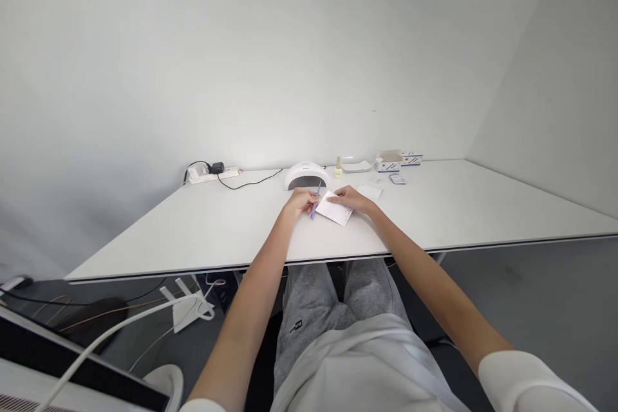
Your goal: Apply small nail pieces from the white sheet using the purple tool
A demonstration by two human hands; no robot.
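Note:
My left hand (302, 199) is closed around a slim purple tool (313, 208) with a pointed upper end, possibly tweezers; its exact kind is too small to tell. Between the thumb and fingers of my right hand (351, 198) is a white sheet (337, 211) dotted with small dark marks. The sheet is tilted above the white table, its left corner close to the purple tool. Whether the tool touches the sheet I cannot tell. Just beyond my left hand stands a white arched nail lamp (306, 172) with a dark opening.
Behind my right hand lie another white sheet (371, 190) and a small flat packet (398, 179). A small pale-yellow bottle (338, 171), a white dish (356, 167) and an open box (389, 164) stand toward the wall. A power strip (203, 175) with black cables sits at the back left.

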